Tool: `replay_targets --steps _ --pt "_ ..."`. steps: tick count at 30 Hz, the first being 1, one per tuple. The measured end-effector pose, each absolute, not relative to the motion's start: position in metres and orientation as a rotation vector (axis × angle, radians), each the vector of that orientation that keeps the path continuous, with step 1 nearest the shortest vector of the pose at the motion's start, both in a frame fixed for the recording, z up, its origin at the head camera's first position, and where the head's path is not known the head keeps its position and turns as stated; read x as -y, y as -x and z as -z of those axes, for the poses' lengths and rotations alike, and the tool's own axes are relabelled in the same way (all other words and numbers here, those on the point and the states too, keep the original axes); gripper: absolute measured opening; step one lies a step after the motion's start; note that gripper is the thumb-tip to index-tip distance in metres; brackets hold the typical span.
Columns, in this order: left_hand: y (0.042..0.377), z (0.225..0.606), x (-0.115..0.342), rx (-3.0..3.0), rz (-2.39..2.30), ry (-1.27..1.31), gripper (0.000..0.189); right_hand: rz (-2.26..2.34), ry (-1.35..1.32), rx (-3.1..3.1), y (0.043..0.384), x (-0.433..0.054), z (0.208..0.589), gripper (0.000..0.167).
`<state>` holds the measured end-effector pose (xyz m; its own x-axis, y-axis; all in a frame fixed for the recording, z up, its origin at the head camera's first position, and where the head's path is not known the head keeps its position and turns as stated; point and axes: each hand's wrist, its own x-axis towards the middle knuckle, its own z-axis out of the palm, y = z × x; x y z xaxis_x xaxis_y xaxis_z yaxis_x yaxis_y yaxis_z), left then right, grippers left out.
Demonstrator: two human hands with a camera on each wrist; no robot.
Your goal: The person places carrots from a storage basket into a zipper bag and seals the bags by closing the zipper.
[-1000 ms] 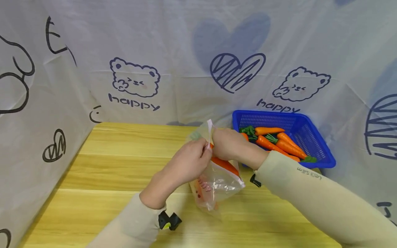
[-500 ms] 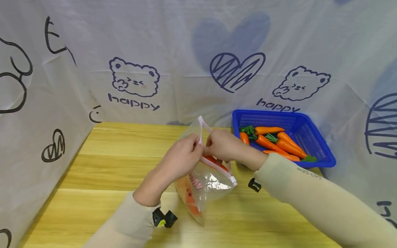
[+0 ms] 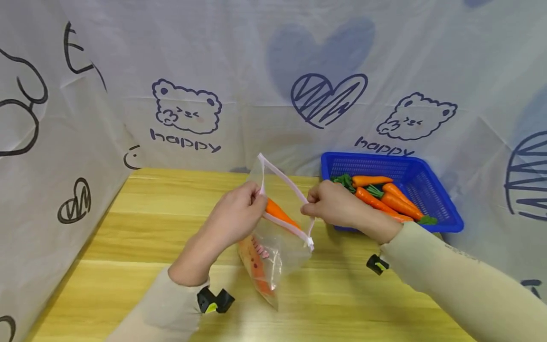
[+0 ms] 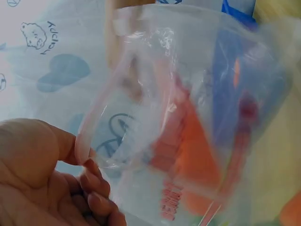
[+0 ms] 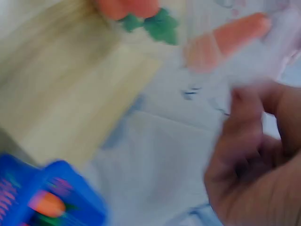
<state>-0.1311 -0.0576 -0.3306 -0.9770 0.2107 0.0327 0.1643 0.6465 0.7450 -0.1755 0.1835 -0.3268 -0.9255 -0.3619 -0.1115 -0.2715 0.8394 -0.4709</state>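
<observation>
A clear zip bag [image 3: 284,256] with a pink-white zip rim hangs over the middle of the table, its mouth spread wide. My left hand [image 3: 239,209] pinches the left side of the rim between thumb and fingers; the left wrist view shows the same pinch. On the right side of the rim, my right hand [image 3: 333,204] pinches the zip edge. Inside the bag, one carrot [image 3: 279,213] leans with its thick end near the mouth. More orange shows through the plastic lower down, beside pink printed lettering. The right wrist view is blurred, with green leaves [image 5: 160,26] visible through the bag.
A blue plastic basket [image 3: 444,209] with several carrots [image 3: 399,202] stands at the back right of the wooden table [image 3: 171,242]. White printed cloth [image 3: 256,71] hangs behind and along both sides.
The right hand has come out of the bag's mouth and moved right onto the rim, pulling it wide. The left hand and the bag have shifted left.
</observation>
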Motion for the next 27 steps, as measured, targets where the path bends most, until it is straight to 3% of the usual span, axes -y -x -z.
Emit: replay_targets --steps 4,14,27 --pt "0.131 0.324 0.063 -2.881 -1.172 -0.262 0.02 0.567 0.583 -3.064 0.162 -0.179 0.312 0.017" --pt "0.132 0.314 0.079 -3.083 -1.0 -0.187 0.02 0.453 0.556 -3.094 0.151 -0.173 0.292 0.02" --pt "0.135 0.319 0.071 -3.258 -0.663 -0.386 0.02 0.417 0.473 -3.117 0.155 -0.168 0.295 0.025"
